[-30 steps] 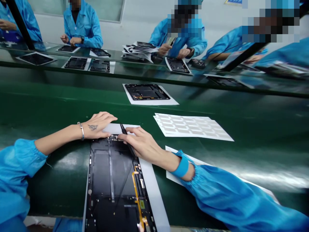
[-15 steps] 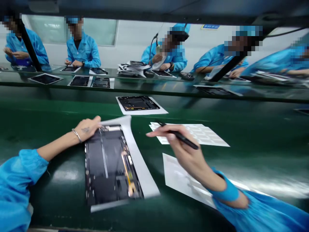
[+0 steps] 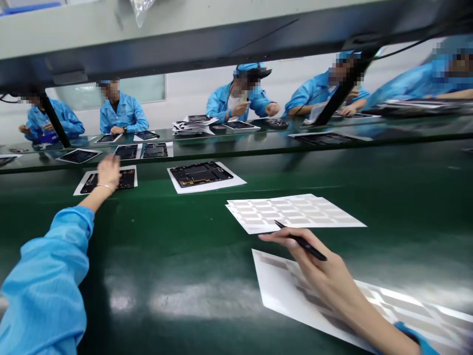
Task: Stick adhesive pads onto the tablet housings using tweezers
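Observation:
My left hand (image 3: 108, 172) is stretched far forward and rests on an opened tablet chassis (image 3: 125, 179) lying on white paper at the far left of the green belt; its fingers are blurred. My right hand (image 3: 325, 271) grips black tweezers (image 3: 301, 241), tip pointing left, just over the near edge of a white sheet of sticker labels (image 3: 295, 212). A second label sheet (image 3: 291, 291) lies under my right wrist. Another open tablet chassis (image 3: 201, 174) on paper sits further right on the belt.
The green conveyor belt (image 3: 177, 256) fills the foreground. Beyond it a raised green shelf (image 3: 229, 143) carries more tablets and a stack of them (image 3: 192, 124). Several people in blue coats work on the far side. A dark overhead beam (image 3: 221, 44) crosses the top.
My left hand has pushed the tablet chassis away from me to the far left of the belt. My right hand with the tweezers lifted off it and moved right to the label sheets.

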`<state>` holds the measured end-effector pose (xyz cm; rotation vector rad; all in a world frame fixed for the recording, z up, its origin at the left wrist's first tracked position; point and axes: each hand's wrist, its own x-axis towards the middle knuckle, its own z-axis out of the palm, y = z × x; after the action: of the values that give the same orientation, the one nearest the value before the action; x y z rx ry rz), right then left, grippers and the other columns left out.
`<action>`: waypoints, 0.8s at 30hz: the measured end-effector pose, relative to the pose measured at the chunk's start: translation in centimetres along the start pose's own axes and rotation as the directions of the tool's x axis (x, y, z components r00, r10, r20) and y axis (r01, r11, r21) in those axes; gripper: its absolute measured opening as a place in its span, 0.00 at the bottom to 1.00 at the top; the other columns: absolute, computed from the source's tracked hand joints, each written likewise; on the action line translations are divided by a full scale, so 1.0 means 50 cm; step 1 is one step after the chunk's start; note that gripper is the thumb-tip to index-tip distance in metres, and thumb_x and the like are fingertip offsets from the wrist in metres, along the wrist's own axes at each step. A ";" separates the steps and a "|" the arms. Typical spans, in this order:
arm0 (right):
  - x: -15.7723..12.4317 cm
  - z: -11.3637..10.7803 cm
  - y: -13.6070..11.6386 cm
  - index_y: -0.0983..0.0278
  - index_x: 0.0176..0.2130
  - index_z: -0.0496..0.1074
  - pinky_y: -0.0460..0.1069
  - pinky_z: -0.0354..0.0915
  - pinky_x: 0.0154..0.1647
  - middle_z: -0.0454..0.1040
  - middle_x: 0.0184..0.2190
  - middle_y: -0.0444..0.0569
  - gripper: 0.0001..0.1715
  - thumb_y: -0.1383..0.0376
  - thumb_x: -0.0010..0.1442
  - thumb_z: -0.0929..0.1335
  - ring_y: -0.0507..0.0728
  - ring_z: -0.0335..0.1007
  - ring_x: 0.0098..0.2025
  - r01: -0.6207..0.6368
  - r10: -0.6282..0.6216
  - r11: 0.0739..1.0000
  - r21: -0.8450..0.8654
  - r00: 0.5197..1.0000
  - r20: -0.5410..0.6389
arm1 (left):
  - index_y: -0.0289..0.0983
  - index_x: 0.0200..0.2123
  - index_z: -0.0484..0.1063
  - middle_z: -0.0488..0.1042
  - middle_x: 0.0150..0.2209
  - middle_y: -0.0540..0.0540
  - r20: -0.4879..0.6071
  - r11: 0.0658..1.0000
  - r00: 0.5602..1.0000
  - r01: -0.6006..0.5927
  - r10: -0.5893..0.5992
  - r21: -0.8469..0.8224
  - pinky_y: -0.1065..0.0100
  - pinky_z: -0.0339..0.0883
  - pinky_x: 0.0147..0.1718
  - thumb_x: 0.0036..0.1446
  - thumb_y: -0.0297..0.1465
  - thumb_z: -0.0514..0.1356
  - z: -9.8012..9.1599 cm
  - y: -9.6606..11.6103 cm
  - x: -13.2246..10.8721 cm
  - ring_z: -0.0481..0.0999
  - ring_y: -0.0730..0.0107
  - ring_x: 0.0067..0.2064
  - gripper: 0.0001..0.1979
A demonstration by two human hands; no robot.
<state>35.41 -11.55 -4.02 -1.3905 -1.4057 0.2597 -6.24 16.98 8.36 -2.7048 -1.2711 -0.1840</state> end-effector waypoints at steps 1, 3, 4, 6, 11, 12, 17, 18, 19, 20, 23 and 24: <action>0.001 0.001 0.001 0.50 0.39 0.73 0.61 0.75 0.39 0.84 0.36 0.52 0.14 0.47 0.65 0.65 0.68 0.81 0.41 -0.005 0.005 1.000 0.009 1.000 -0.010 | 0.32 0.48 0.71 0.77 0.48 0.40 -0.010 0.999 0.999 -0.043 0.043 0.009 0.52 0.52 0.57 0.69 0.31 0.43 0.013 0.024 0.026 0.64 0.61 0.60 0.18; 0.005 0.003 0.004 0.50 0.38 0.73 0.60 0.75 0.37 0.84 0.35 0.52 0.13 0.47 0.64 0.66 0.68 0.81 0.39 -0.010 0.010 1.000 0.026 1.000 -0.023 | 0.33 0.51 0.70 0.73 0.56 0.39 -0.002 0.989 0.989 -0.148 0.148 0.025 0.54 0.48 0.62 0.68 0.25 0.44 0.050 0.081 0.088 0.60 0.63 0.64 0.18; 0.008 0.002 0.005 0.51 0.39 0.73 0.60 0.75 0.37 0.84 0.35 0.52 0.14 0.47 0.64 0.66 0.68 0.81 0.39 -0.010 0.011 0.999 0.031 1.000 -0.025 | 0.35 0.51 0.71 0.72 0.58 0.40 0.029 0.975 0.975 -0.222 0.222 0.025 0.56 0.49 0.63 0.67 0.23 0.45 0.071 0.109 0.121 0.60 0.64 0.66 0.18; 0.012 -0.003 0.005 0.54 0.40 0.72 0.60 0.75 0.40 0.84 0.36 0.52 0.17 0.46 0.65 0.65 0.67 0.81 0.40 -0.015 0.017 0.999 0.032 0.999 -0.034 | 0.38 0.49 0.72 0.72 0.59 0.42 0.094 0.937 0.934 -0.349 0.346 0.020 0.60 0.52 0.63 0.64 0.21 0.51 0.111 0.160 0.187 0.63 0.66 0.65 0.16; 0.013 -0.026 -0.019 0.54 0.40 0.70 0.66 0.71 0.48 0.84 0.36 0.50 0.18 0.44 0.64 0.64 0.68 0.80 0.43 -0.053 0.055 0.998 0.018 0.983 -0.177 | 0.35 0.47 0.73 0.74 0.53 0.40 0.176 0.879 0.875 -0.469 0.450 0.082 0.56 0.64 0.57 0.65 0.28 0.60 0.162 0.202 0.288 0.72 0.61 0.55 0.08; 0.013 -0.029 -0.026 0.54 0.41 0.70 0.65 0.71 0.47 0.84 0.36 0.50 0.18 0.44 0.64 0.64 0.68 0.79 0.43 -0.061 0.065 0.998 0.026 0.975 -0.212 | 0.35 0.48 0.73 0.74 0.51 0.41 0.188 0.874 0.873 -0.474 0.450 0.106 0.54 0.67 0.55 0.67 0.32 0.60 0.163 0.198 0.293 0.74 0.61 0.53 0.10; 0.014 -0.039 -0.051 0.54 0.43 0.75 0.59 0.70 0.36 0.79 0.26 0.46 0.18 0.46 0.63 0.66 0.64 0.76 0.32 -0.092 0.118 0.991 0.100 0.949 -0.292 | 0.34 0.46 0.73 0.75 0.45 0.42 0.213 0.847 0.868 -0.488 0.448 0.210 0.58 0.68 0.51 0.69 0.29 0.56 0.128 0.173 0.263 0.75 0.64 0.45 0.08; 0.015 -0.041 -0.051 0.55 0.43 0.77 0.58 0.70 0.36 0.77 0.24 0.46 0.19 0.46 0.63 0.67 0.63 0.75 0.30 -0.094 0.115 0.992 0.081 0.941 -0.318 | 0.34 0.44 0.73 0.75 0.44 0.41 0.209 0.842 0.868 -0.491 0.451 0.225 0.59 0.66 0.51 0.68 0.25 0.53 0.114 0.174 0.248 0.74 0.64 0.45 0.09; 0.016 -0.044 -0.051 0.56 0.42 0.78 0.58 0.69 0.35 0.76 0.25 0.46 0.20 0.46 0.62 0.67 0.62 0.74 0.31 -0.092 0.106 0.994 0.056 0.932 -0.347 | 0.34 0.44 0.73 0.75 0.44 0.39 0.203 0.837 0.868 -0.493 0.454 0.238 0.60 0.64 0.52 0.67 0.22 0.51 0.099 0.179 0.230 0.74 0.64 0.45 0.12; 0.017 -0.046 -0.050 0.57 0.42 0.79 0.58 0.69 0.36 0.76 0.27 0.48 0.21 0.45 0.62 0.67 0.62 0.74 0.32 -0.086 0.093 0.996 0.034 0.923 -0.372 | 0.34 0.45 0.73 0.75 0.45 0.37 0.195 0.833 0.868 -0.495 0.457 0.247 0.60 0.63 0.53 0.65 0.19 0.49 0.082 0.188 0.208 0.73 0.63 0.47 0.15; 0.021 -0.053 -0.046 0.59 0.41 0.80 0.58 0.70 0.41 0.79 0.36 0.51 0.23 0.45 0.63 0.67 0.62 0.76 0.38 -0.058 0.064 0.998 0.027 0.913 -0.403 | 0.33 0.48 0.71 0.74 0.47 0.35 0.181 0.826 0.862 -0.507 0.474 0.246 0.58 0.60 0.53 0.62 0.17 0.46 0.024 0.238 0.115 0.71 0.58 0.49 0.19; 0.022 -0.054 -0.044 0.59 0.41 0.80 0.58 0.70 0.42 0.79 0.37 0.51 0.23 0.46 0.63 0.67 0.62 0.76 0.39 -0.054 0.063 0.998 0.034 0.914 -0.400 | 0.33 0.48 0.70 0.74 0.46 0.35 0.181 0.824 0.855 -0.517 0.485 0.233 0.57 0.60 0.52 0.62 0.17 0.46 0.002 0.260 0.076 0.71 0.57 0.49 0.19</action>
<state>36.52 -12.66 -0.71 -1.3759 -1.0184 0.0228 6.19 11.65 7.85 -2.7131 -0.5053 0.1990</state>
